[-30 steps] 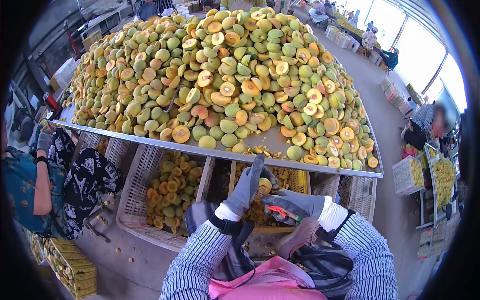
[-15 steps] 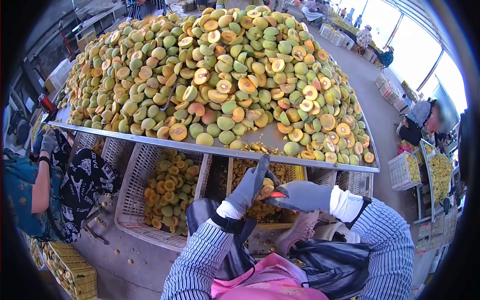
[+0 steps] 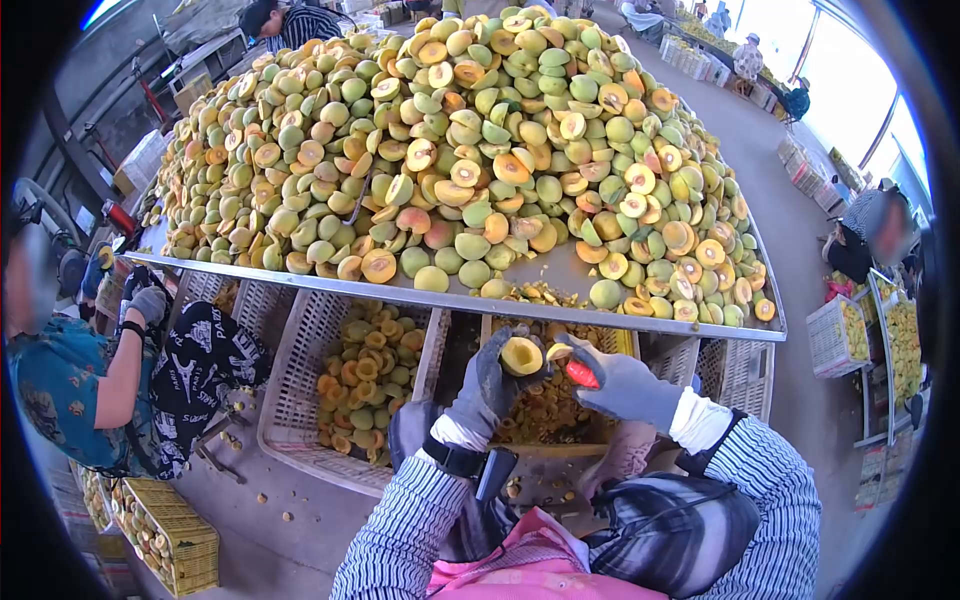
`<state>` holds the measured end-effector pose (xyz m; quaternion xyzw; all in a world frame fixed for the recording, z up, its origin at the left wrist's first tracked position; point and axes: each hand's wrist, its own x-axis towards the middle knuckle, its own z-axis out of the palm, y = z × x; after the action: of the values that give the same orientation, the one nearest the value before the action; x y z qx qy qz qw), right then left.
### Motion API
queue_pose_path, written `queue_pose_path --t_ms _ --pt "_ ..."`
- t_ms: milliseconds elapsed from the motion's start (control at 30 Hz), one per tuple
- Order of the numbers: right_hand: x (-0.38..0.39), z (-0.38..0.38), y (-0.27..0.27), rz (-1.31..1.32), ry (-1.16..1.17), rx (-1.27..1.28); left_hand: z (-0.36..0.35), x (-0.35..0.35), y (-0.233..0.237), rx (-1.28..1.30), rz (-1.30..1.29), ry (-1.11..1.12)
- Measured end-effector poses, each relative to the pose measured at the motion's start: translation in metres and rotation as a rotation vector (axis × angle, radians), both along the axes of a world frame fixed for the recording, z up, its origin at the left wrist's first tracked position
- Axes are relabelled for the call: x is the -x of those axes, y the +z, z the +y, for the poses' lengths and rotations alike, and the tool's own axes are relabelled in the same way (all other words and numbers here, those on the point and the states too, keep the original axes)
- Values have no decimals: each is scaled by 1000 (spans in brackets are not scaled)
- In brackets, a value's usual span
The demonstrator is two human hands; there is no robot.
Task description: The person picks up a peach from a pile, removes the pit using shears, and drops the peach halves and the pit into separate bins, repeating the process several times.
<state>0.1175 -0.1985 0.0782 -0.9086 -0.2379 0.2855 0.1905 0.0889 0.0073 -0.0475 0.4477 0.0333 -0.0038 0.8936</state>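
Left hand (image 3: 488, 388) has tipped its gripped peach half (image 3: 522, 356) cut-side up, right hand (image 3: 628, 386) clenching the red-tipped tool (image 3: 582, 374) right beside it, so one slip probably nicks the left hand.

Left hand (image 3: 488, 388) gloved, curled palm-up — right hand (image 3: 622, 385) clenched just beside it, forearms raised

One head-worn camera looks forward and down, close over the left hand (image 3: 490, 385) and right hand (image 3: 622, 385), toward the table (image 3: 565, 275).
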Motion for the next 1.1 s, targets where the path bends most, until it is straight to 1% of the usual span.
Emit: queue_pose_path --t_ms 33,67,133,200,233,267,300,333,367,433,467,500,567,600,633,700,733,767,833,867,967,1000,1033,1067,1100 --pt "0 -2 -4 2 0 -3 1 -1 -1 285 153 -21" --pt "0 -6 -12 -23 11 -10 2 -2 -1 284 153 -21" --pt "-5 -17 -35 -51 30 -16 4 -5 -2 483 258 -8" --pt "-9 -30 -63 -469 -79 -489 3 -7 1 518 294 -19" --pt "-8 -27 -55 -466 -77 -493 2 -7 4 548 327 -41" --pt "-7 -19 -36 -140 -219 -435 -2 -6 5 542 327 -40" --pt "-4 -12 -18 186 -355 -370 -10 -6 6 623 377 -32" --pt "1 -4 -7 318 -429 -431 -18 -5 7 702 427 -27" --pt "3 1 -7 316 -433 -438 -26 -2 11 695 426 -31" --pt "5 3 -14 364 -450 -634 -42 12 21 -140 5 23" --pt "-1 7 -31 219 -374 -758 -41 16 34 -34 72 -14" --pt "-2 -1 -37 217 -374 -760 -42 18 45 -36 70 -15" --pt "-1 -2 -14 391 -476 -899 -44 20 66 401 281 -76" --pt "-2 -3 -8 368 -507 -864 -45 23 76 396 284 -65" --pt "-5 -5 -8 369 -502 -867 -43 25 75 392 282 -62" --pt "-10 -13 -10 -55 -370 -688 -41 31 71 174 270 -53" --pt "-9 -16 -6 -153 -326 -609 -45 33 71 220 290 60" --pt "-5 -18 -5 -152 -320 -612 -48 33 71 219 288 67" --pt "6 -21 -7 -434 -138 -416 -51 34 71 91 284 201" --pt "9 -22 -10 -419 -107 -330 -54 35 73 93 284 206" --pt "16 -21 -8 -488 -46 -255 -65 37 78 62 282 214" --pt "15 -22 -10 -489 -45 -256 -69 39 76 32 224 219" --pt "14 -23 -12 -556 -31 -217 -72 39 76 2 167 223" --pt "13 -25 -14 -622 -18 -177 -75 39 76 -15 145 235" --pt "13 -25 -13 -622 -20 -176 -75 40 78 -16 145 232"
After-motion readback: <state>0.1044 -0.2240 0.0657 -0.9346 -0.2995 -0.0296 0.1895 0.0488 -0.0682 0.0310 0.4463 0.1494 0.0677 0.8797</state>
